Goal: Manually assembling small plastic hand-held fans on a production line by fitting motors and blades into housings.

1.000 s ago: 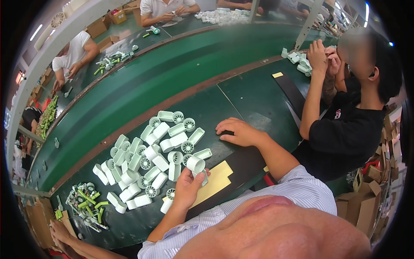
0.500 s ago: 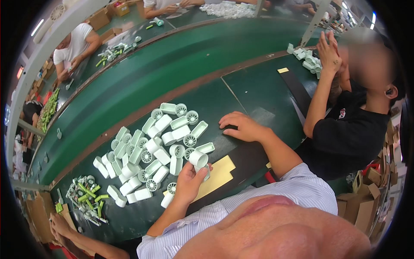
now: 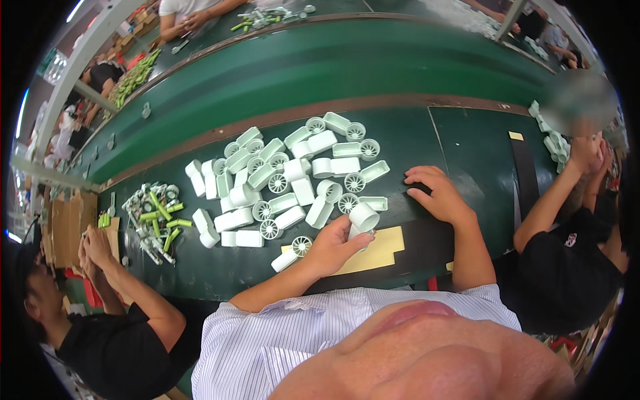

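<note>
My left hand (image 3: 333,248) is closed round a pale green plastic fan housing (image 3: 364,217), its round hollow end pointing up above my thumb. My right hand (image 3: 437,193) rests on the dark green table with fingers apart and bent, holding nothing. Between and beyond my hands lies a loose pile of similar pale green housings (image 3: 303,190), each with a round end and a box-like body. Some show spoked round grilles. Under my left hand is a yellow sheet (image 3: 383,250) on a black strip (image 3: 427,248); part of the sheet is hidden by the hand.
Left of the pile sits a heap of bright green and grey small parts (image 3: 157,217). Co-workers sit at both sides, the left one's hands (image 3: 97,250) near a cardboard box (image 3: 70,227). A green conveyor belt (image 3: 300,70) runs beyond the table, with more workers across it.
The view has turned left, so the pile and my hands appear farther right. My left hand still holds the housing; my right hand stays on the table. The right-hand co-worker's hands have come down.
</note>
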Action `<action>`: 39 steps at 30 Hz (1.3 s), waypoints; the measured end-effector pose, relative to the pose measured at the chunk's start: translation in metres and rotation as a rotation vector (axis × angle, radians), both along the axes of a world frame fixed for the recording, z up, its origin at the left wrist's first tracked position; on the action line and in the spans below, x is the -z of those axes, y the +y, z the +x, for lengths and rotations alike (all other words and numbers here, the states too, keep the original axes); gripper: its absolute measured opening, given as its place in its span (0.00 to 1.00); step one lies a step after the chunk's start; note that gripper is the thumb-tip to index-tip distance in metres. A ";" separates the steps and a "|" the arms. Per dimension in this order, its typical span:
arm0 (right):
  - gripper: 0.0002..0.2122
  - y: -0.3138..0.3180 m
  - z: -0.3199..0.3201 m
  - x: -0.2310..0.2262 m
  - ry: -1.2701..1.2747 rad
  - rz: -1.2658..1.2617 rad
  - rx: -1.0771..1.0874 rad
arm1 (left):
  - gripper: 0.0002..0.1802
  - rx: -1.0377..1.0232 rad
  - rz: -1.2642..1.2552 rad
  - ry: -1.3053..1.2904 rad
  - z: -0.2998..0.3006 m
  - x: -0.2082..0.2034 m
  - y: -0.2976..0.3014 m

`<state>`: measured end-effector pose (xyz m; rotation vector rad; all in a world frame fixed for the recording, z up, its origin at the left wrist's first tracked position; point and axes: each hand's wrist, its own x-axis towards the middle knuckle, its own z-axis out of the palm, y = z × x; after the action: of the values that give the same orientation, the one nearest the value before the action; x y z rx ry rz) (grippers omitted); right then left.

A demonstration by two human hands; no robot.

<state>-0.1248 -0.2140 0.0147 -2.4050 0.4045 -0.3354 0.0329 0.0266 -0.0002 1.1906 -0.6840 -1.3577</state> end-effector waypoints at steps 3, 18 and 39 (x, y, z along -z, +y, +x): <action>0.10 -0.001 0.000 0.000 0.012 0.000 0.012 | 0.21 0.001 -0.038 -0.010 0.000 0.002 -0.001; 0.10 0.000 -0.001 0.000 0.002 -0.039 0.027 | 0.20 -0.037 -0.076 -0.001 -0.005 0.005 -0.004; 0.10 0.000 -0.001 -0.003 -0.026 -0.038 0.028 | 0.20 -0.045 -0.116 -0.057 -0.006 0.011 -0.004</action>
<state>-0.1255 -0.2137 0.0176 -2.4308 0.4232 -0.3898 0.0271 0.0227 -0.0115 1.1492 -0.7622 -1.2344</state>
